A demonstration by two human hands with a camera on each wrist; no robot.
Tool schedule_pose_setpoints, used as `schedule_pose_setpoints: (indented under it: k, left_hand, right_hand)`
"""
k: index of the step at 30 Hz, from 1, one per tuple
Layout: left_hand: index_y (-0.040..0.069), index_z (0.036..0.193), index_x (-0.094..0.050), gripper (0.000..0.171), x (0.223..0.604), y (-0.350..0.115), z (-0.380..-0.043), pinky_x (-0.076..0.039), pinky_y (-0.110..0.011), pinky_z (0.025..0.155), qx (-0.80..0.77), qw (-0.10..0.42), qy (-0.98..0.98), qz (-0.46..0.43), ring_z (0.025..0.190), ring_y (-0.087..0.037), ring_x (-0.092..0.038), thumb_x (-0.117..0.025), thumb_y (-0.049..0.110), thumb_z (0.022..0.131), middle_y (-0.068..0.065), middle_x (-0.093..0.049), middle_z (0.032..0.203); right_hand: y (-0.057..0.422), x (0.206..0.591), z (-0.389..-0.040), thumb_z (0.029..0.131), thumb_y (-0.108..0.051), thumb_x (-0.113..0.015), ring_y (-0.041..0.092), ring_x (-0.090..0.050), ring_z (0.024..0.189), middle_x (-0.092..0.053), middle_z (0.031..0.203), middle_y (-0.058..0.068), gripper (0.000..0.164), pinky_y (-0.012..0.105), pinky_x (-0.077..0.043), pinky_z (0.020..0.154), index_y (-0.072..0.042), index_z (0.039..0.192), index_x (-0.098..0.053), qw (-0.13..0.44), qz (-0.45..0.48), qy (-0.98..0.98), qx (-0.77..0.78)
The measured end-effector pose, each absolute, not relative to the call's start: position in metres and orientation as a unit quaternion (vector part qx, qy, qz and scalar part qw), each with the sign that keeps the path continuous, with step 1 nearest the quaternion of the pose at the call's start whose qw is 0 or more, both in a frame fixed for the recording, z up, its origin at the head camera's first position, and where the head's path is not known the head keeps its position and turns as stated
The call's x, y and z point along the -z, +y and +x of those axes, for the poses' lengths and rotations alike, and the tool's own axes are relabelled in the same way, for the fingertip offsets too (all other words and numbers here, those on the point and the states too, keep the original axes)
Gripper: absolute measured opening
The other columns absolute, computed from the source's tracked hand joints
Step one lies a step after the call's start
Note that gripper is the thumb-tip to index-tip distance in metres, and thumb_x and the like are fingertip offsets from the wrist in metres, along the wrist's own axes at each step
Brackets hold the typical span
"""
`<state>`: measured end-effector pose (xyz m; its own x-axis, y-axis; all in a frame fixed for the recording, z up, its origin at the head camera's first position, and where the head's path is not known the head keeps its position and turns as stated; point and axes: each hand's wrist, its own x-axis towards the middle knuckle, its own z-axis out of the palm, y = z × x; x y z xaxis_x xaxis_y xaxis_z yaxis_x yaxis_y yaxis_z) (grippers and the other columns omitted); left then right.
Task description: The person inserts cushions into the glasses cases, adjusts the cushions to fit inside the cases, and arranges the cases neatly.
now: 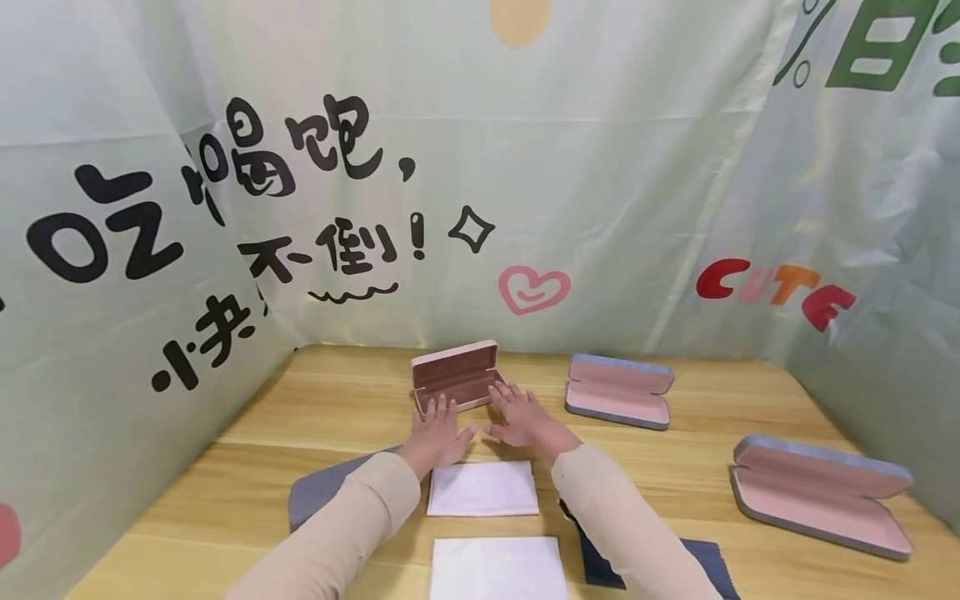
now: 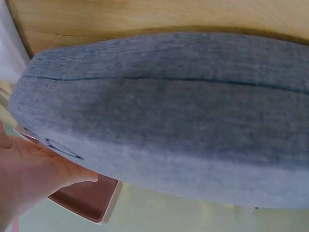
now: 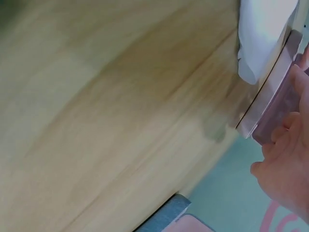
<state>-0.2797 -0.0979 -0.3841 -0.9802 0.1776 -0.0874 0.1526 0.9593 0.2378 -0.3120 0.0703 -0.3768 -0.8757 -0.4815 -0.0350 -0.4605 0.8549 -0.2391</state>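
Note:
An open glasses case (image 1: 457, 375) with a brown inside stands at the back of the table, its lid tilted up. My left hand (image 1: 437, 435) lies at its front left edge with the fingers stretched forward. At its front right corner, my right hand (image 1: 525, 419) has its fingers extended over the rim. Both hands seem to touch the case rather than grip it. The left wrist view is mostly filled by a shut grey-blue glasses case (image 2: 159, 111), with the left hand and the brown-lined case (image 2: 89, 198) behind it. The right wrist view shows the right hand's fingers at the case edge (image 3: 270, 92).
Two folded white cloths (image 1: 483, 490) lie in front of the hands. A dark blue cloth (image 1: 708, 560) is partly under the right sleeve. On the right stand two open pink-lined glasses cases, a smaller (image 1: 618, 400) and a larger one (image 1: 817, 500). Printed curtains (image 1: 615, 208) border the table.

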Motion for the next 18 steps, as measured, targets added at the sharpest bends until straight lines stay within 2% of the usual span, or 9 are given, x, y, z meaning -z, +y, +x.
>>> schedule_pose_setpoints:
  k: [8,18]
  left_hand:
    - [-0.001,0.145,-0.022,0.068,0.3773,-0.0926,-0.2803,-0.008,-0.054,0.114,-0.103,0.066,0.990,0.063,0.141,-0.039,-0.011,-0.030,0.047,0.098,-0.019,-0.013,0.154]
    - [-0.003,0.143,-0.027,0.066,0.3752,-0.0904,-0.2793,-0.014,-0.051,0.115,-0.085,0.078,0.991,0.062,0.140,-0.038,-0.019,-0.032,0.045,0.098,-0.020,-0.021,0.152]
  right_hand:
    - [0.0729,0.3776,-0.3155,0.093,-0.037,-0.052,0.039,-0.009,0.142,-0.016,0.154,0.017,0.072,0.051,-0.008,0.115,-0.001,0.146,-0.019,0.068,-0.218,0.956,0.182]
    - [0.0698,0.3790,-0.3151,0.093,-0.035,-0.052,0.036,-0.010,0.143,-0.017,0.154,0.016,0.069,0.050,-0.008,0.116,-0.001,0.146,-0.022,0.074,-0.206,0.963,0.156]
